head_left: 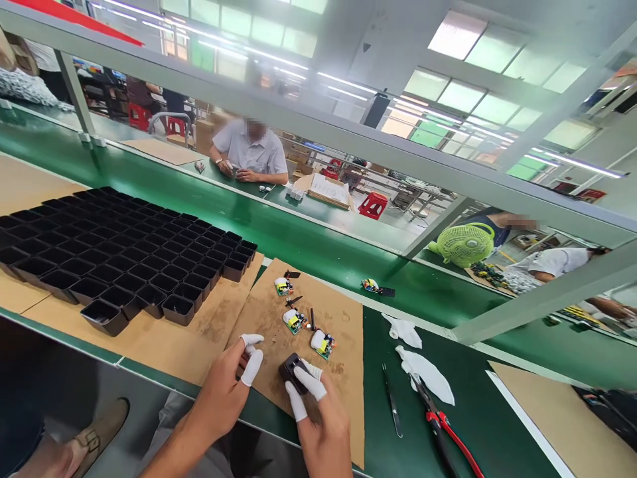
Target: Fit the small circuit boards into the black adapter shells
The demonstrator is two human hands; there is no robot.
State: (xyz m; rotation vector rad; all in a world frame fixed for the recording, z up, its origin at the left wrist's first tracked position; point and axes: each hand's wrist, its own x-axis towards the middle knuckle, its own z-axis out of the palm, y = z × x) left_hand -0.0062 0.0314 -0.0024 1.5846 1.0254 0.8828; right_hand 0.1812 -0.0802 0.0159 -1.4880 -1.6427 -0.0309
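My right hand [326,421], with white finger cots on its fingertips, grips a small black plastic case [292,370] above the cardboard sheet [343,392]. To the left of it, my left hand [225,385] is apart from the case. Its thumb and forefinger, also in white cots, are spread with nothing seen between them; the other fingers are partly hidden. Beyond my hands lie small circuit boards with yellow and white parts: one [323,344] just past the case, another [294,320] farther off, and a third [283,285] at the back of the cardboard.
Rows of open black plastic cases [182,309] cover the bench at left. Tweezers [392,401], red-handled pliers [440,425] and white cloth pieces [428,375] lie at right. One more board [371,285] sits on the green belt [338,265]. A person [251,156] works across it.
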